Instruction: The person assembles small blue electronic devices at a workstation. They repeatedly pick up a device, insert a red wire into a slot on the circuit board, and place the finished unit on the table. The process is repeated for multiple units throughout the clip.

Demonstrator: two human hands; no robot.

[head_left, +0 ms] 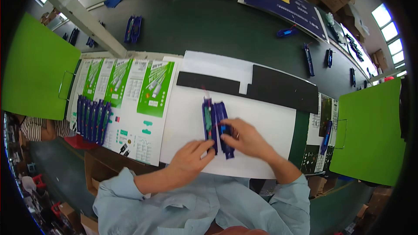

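Two long blue-purple plastic casings lie side by side on a white sheet (265, 148) in front of me. In the left casing (208, 119) a green circuit strip shows, with a reddish wire at its far end. My left hand (189, 162) pinches its near end with thumb and finger. Over the right casing (221, 112) is my right hand (246, 139), thumb and index finger closing on its middle, where a dark part with a bright blue patch shows. Fine detail under the fingertips is hidden.
Several similar casings (93, 119) stand in a row on printed green-and-white card (152, 87) at left. Black strips (283, 88) lie beyond my hands. More casings (308, 60) rest on the dark green bench (191, 26). Bright green panels (370, 132) flank both sides; another person's striped sleeve (35, 128) shows at left.
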